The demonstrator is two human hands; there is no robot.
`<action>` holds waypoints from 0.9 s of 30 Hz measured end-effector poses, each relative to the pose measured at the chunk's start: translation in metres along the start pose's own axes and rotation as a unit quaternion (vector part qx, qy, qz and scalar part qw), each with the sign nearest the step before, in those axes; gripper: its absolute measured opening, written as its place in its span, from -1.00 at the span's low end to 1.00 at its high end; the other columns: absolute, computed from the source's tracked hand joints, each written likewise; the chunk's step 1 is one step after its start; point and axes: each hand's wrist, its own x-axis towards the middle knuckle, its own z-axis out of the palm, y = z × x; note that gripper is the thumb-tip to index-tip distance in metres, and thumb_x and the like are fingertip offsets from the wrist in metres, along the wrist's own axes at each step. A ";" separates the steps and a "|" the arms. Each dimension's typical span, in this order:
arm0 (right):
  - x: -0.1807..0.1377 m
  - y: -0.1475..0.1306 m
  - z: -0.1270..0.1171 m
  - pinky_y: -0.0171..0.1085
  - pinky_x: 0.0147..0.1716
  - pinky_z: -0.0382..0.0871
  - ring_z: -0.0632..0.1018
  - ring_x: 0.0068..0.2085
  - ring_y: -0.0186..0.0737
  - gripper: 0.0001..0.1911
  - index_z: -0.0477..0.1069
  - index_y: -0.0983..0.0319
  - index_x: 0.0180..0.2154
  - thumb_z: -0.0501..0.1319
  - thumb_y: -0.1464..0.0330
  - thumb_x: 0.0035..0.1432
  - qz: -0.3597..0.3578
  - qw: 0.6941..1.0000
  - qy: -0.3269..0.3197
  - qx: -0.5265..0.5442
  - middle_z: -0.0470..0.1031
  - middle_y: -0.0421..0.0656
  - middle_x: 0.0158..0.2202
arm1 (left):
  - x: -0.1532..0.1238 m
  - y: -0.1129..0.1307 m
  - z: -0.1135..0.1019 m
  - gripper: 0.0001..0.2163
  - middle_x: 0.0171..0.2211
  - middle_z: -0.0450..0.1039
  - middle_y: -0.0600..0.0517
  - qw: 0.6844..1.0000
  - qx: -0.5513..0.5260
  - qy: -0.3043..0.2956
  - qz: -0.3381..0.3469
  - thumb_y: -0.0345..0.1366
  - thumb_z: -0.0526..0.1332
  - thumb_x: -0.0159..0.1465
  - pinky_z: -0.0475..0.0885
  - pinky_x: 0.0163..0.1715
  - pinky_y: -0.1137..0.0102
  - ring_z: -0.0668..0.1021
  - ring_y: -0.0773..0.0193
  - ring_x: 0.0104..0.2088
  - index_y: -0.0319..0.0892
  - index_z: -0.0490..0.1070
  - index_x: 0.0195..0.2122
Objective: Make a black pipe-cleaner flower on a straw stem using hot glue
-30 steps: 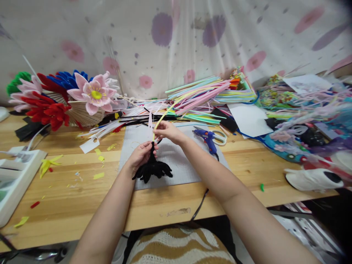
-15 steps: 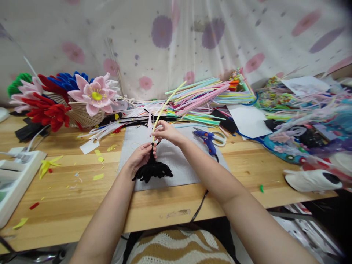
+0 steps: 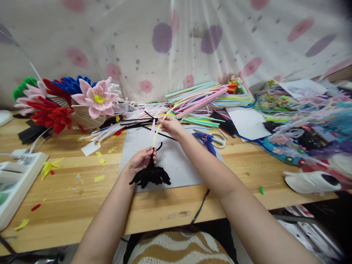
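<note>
My left hand (image 3: 144, 158) is closed around the narrow neck of a black pipe cleaner flower (image 3: 151, 175), whose petals hang downward above the grey mat (image 3: 181, 165). A yellow pipe cleaner (image 3: 157, 135) rises from that neck and bends to the right at its upper part. My right hand (image 3: 171, 126) pinches this yellow stem higher up. Beside it stand pale pink strands (image 3: 153, 128). A short black end curls out just right of my left fingers.
Bundles of coloured pipe cleaners (image 3: 203, 97) lie at the back. A blue glue gun (image 3: 205, 140) and scissors (image 3: 220, 140) are right of my right hand. Finished fuzzy flowers (image 3: 97, 97) stand at left, behind a white power strip (image 3: 24, 183). Yellow scraps dot the table (image 3: 90, 209).
My right hand has slid up and to the right along the yellow pipe cleaner, away from my left hand. The stem now bends more. My left hand still holds the flower, slightly lower.
</note>
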 end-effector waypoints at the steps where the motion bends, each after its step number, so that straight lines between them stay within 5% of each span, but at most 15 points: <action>1: 0.005 -0.004 -0.003 -0.52 -0.59 0.32 0.39 -0.62 -0.55 -0.91 0.27 0.28 -0.45 0.17 0.53 0.02 -0.004 1.000 0.023 0.014 0.41 -0.30 -0.58 | 0.000 0.000 0.000 -0.92 -0.55 0.37 0.07 1.000 -0.001 -0.002 -0.005 -0.50 0.22 0.07 0.44 -0.56 0.48 0.45 0.44 -0.59 -0.29 0.37 -0.39; 7: 0.018 -0.030 -0.016 -0.46 -0.45 0.42 0.45 -0.57 -0.50 -0.83 0.27 0.28 -0.49 0.06 0.53 0.14 -0.044 0.993 0.076 0.075 0.33 -0.32 -0.68 | 0.001 0.001 -0.001 -0.95 -0.59 0.36 0.07 1.000 0.012 -0.005 -0.028 -0.52 0.21 0.06 0.43 -0.58 0.49 0.44 0.44 -0.62 -0.32 0.37 -0.43; 10: 0.010 -0.038 -0.020 -0.44 -0.43 0.44 0.51 -0.46 -0.43 -0.85 0.33 0.29 -0.39 0.01 0.47 0.17 -0.023 0.990 0.007 0.137 0.41 -0.26 -0.62 | 0.002 0.001 -0.001 -0.94 -0.59 0.37 0.07 0.999 0.013 0.003 -0.030 -0.53 0.20 0.06 0.42 -0.57 0.50 0.44 0.44 -0.61 -0.31 0.37 -0.42; 14: 0.001 -0.038 -0.025 -0.44 -0.44 0.44 0.52 -0.25 -0.35 -0.75 0.36 0.29 -0.27 -0.04 0.35 0.19 -0.014 0.976 -0.092 0.196 0.53 -0.13 -0.29 | 0.003 0.001 -0.001 -0.94 -0.56 0.38 0.06 1.000 0.004 0.013 -0.022 -0.53 0.19 0.08 0.41 -0.58 0.51 0.45 0.44 -0.59 -0.31 0.37 -0.41; 20: 0.003 -0.019 -0.026 -0.56 -0.65 0.22 0.39 -0.54 -0.54 -0.90 0.40 0.26 -0.37 0.22 0.45 -0.04 -0.011 0.993 -0.073 0.097 0.52 -0.22 -0.38 | 0.004 0.000 -0.002 -0.91 -0.56 0.38 0.04 0.999 0.012 0.025 -0.025 -0.55 0.16 0.10 0.41 -0.56 0.51 0.45 0.44 -0.59 -0.33 0.40 -0.36; 27: -0.002 -0.009 -0.027 -0.49 -0.54 0.24 0.42 -0.46 -0.50 -0.78 0.39 0.25 -0.36 0.30 0.37 -0.15 -0.046 0.991 -0.116 0.048 0.50 -0.21 -0.35 | 0.006 -0.001 -0.004 -0.85 -0.54 0.40 0.02 0.999 0.017 0.033 -0.015 -0.55 0.12 0.13 0.42 -0.54 0.51 0.46 0.43 -0.57 -0.36 0.43 -0.30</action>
